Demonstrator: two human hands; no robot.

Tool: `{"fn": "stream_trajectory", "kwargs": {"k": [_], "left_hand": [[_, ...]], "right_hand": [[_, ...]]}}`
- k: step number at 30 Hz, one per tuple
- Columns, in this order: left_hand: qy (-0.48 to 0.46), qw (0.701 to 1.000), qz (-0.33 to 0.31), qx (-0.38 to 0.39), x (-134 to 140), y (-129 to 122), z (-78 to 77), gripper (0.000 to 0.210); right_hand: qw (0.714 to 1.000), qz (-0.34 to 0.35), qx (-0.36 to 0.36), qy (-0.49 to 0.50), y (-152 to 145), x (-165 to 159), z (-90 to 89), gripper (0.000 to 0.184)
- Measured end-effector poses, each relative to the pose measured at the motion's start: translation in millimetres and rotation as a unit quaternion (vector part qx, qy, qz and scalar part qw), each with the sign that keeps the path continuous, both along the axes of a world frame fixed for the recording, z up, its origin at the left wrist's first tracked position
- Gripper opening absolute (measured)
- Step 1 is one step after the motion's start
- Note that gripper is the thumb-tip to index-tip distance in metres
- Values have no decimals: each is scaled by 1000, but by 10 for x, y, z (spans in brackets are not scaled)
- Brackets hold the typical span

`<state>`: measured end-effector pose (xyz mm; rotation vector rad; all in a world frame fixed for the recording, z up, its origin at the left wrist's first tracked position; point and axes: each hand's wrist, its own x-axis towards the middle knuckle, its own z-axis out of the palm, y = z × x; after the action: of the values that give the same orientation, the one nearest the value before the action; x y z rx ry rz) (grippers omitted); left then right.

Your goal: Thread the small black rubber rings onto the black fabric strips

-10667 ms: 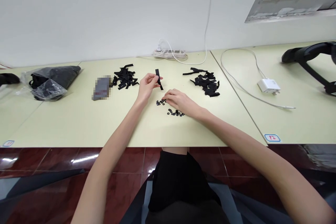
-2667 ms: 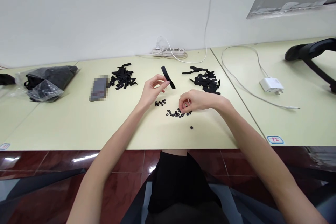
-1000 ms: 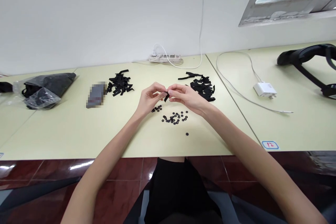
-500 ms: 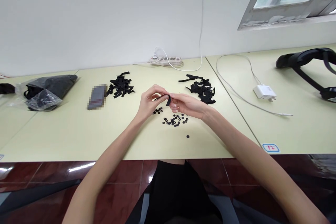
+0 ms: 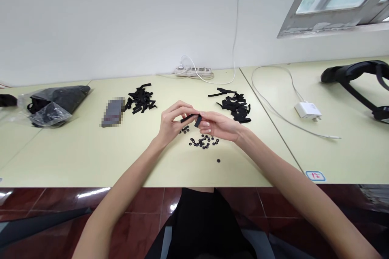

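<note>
Strip (image 5: pixel 198 122): black and bent, held by both your hands over the counter (image 5: pixel 91 153); take it as the clock's centre, with 12 at the wall (image 5: pixel 121 20).
Left grip (image 5: pixel 170 123): your thumb and fingers pinch the strip, one end sticking out toward 9 o'clock.
Right grip (image 5: pixel 220 126): your fingertips pinch it too, close to your left ones; the other end hangs toward 6 o'clock.
Discs (image 5: pixel 201 145): small, black, scattered at 6 o'clock, some with a centre hole.
Smaller cluster (image 5: pixel 185 131): more discs at 8 o'clock, near your left grip and partly covered.
Lone disc (image 5: pixel 218 160): at 5 o'clock, apart from the rest.
Left pile (image 5: pixel 141 100): loose black strips between 9 and 10, beside a pixelated grey item (image 5: pixel 113 112).
Right pile (image 5: pixel 238 108): more strips, between 2 and 3.
Charger (image 5: pixel 308 110): white, well apart at 3 o'clock.
</note>
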<state>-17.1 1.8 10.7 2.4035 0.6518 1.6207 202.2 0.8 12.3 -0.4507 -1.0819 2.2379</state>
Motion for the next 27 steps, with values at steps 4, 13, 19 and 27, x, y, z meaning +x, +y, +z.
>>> {"fn": "stream_trajectory", "kwargs": {"k": [4, 13, 19, 27], "left_hand": [[34, 999, 5, -5, -31, 6, -17, 8], [80, 996, -8, -44, -43, -6, -36, 14], [67, 994, 4, -88, -30, -27, -124, 14], [-84, 946, 10, -312, 39, 19, -149, 23]], "right_hand": [[1000, 9, -6, 14, -2, 7, -29, 31], [999, -25, -1, -31, 1, -16, -86, 29], [998, -49, 7, -34, -15, -67, -84, 37], [949, -224, 171, -141, -21, -199, -130, 46]]}}
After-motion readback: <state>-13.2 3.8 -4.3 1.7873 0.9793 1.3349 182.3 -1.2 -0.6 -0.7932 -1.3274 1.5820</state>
